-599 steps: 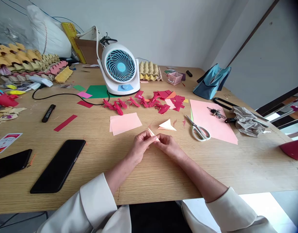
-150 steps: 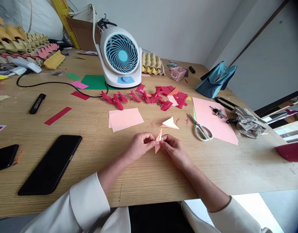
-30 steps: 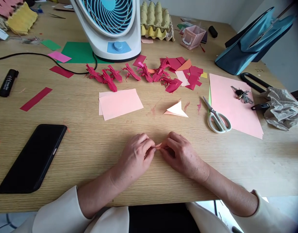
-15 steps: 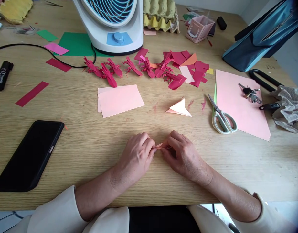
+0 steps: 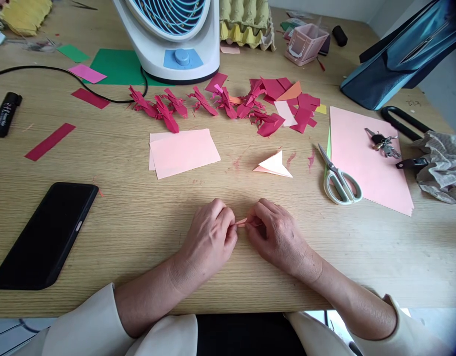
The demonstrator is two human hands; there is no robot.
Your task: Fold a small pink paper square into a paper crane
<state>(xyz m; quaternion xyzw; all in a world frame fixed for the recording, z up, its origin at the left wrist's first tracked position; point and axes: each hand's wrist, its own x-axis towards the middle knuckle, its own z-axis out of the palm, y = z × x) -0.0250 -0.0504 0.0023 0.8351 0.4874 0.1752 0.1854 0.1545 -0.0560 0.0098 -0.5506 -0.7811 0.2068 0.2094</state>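
A small folded piece of pink paper [image 5: 242, 223] spans the gap between my two hands, just above the table. My left hand [image 5: 212, 232] pinches its left end between thumb and fingers. Its right end is in the pinch of my right hand [image 5: 278, 235]. Most of the paper is hidden by my fingers. Beyond my hands stands a folded pale pink paper shape [image 5: 274, 164] with pointed tips. To its left lie two overlapping pale pink paper rectangles [image 5: 185, 153]. White-handled scissors [image 5: 341, 182] rest to the right, partly on a stack of pink sheets [image 5: 369, 168].
A black phone [image 5: 44, 235] lies at left, with a black glue stick or marker [image 5: 6, 114] behind it. Several folded crimson paper pieces [image 5: 166, 112] line the middle back, before a white fan [image 5: 176, 39]. Keys [image 5: 384, 143] and a blue bag [image 5: 402, 54] are at right.
My left hand has shifted very slightly up and left. Both hands keep their pinch on the small pink paper. The camera view has moved a touch.
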